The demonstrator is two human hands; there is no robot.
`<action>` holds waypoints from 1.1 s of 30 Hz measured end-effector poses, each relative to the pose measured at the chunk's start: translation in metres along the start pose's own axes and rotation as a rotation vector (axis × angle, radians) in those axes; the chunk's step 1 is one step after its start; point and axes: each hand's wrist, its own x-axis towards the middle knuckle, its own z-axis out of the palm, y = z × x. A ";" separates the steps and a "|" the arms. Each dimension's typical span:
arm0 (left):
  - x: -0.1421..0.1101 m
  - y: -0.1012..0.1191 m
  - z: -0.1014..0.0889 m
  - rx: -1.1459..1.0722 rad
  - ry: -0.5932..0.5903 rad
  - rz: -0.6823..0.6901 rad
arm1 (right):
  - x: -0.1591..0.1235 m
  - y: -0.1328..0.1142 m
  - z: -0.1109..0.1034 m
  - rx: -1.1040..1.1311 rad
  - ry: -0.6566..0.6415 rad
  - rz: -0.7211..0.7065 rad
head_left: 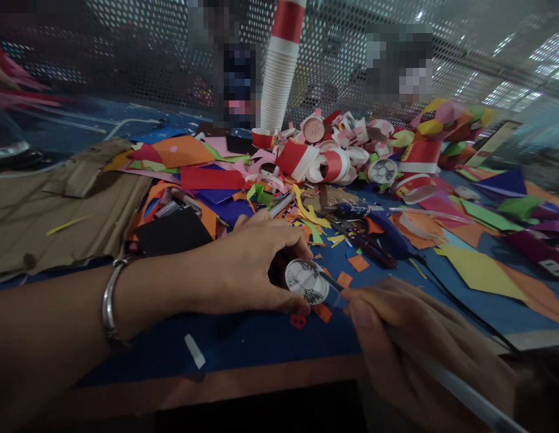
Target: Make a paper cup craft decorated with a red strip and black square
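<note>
My left hand [256, 264], with a silver bangle at its wrist, grips a small paper cup by its sides. The cup's round white base [307, 281] faces me and carries black drawn lines in fan-like patches. In my right hand [410, 337] is a pen [460, 385], its dark tip touching the base at its right edge. The fingers are closed round the pen, and its pale barrel runs back to the lower right. A small red paper piece [298, 321] and orange scraps [323, 313] lie just below the cup.
Behind my hands are a tall stack of paper cups [279, 84], a heap of cut red-and-white cups [336, 163] and coloured paper sheets. Brown cardboard [58, 210] lies left. A blue corded tool [392, 231] and dark-handled scissors [369, 246] sit right of centre. The table edge [243, 380] runs in front.
</note>
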 end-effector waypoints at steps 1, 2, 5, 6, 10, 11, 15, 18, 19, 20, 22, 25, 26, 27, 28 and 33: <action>0.000 0.000 0.000 0.000 0.001 0.002 | -0.001 -0.001 0.000 0.001 0.016 0.016; 0.000 -0.001 0.000 0.001 0.000 0.003 | -0.003 -0.001 0.001 0.015 0.023 0.031; 0.000 0.000 -0.001 0.000 -0.014 0.001 | -0.007 -0.001 -0.001 0.052 -0.016 0.045; 0.000 0.000 -0.001 -0.002 -0.019 0.000 | -0.008 -0.001 -0.001 0.062 -0.040 0.041; -0.001 0.001 -0.002 -0.010 -0.025 0.007 | -0.008 0.001 -0.003 0.094 -0.061 0.051; -0.001 0.002 -0.002 -0.009 -0.025 0.005 | -0.007 0.002 -0.003 0.096 -0.048 0.050; -0.001 0.001 -0.001 -0.010 -0.024 0.000 | -0.005 0.001 -0.001 0.091 -0.015 0.058; -0.001 0.001 -0.001 -0.010 -0.026 0.006 | -0.005 -0.001 0.000 0.082 -0.046 0.076; -0.001 0.001 -0.001 -0.009 -0.025 0.008 | -0.005 -0.001 0.001 0.083 -0.050 0.079; -0.001 0.001 -0.001 -0.009 -0.024 0.009 | -0.005 -0.002 0.001 0.087 -0.051 0.083; 0.000 0.001 -0.001 -0.010 -0.017 0.013 | -0.004 -0.002 0.002 0.098 -0.037 0.089; 0.000 0.001 -0.001 -0.011 -0.013 0.009 | -0.003 -0.002 0.003 0.117 -0.001 0.097; 0.000 0.001 -0.002 -0.011 -0.016 0.005 | -0.003 -0.002 0.003 0.119 0.002 0.094; 0.000 0.002 -0.002 -0.010 -0.018 0.001 | -0.003 -0.001 0.003 0.121 -0.004 0.090; 0.000 0.002 -0.002 -0.011 -0.020 -0.001 | -0.004 -0.001 0.003 0.120 -0.013 0.091; -0.001 0.001 0.000 -0.019 0.006 -0.003 | -0.003 0.000 0.004 0.143 0.021 0.118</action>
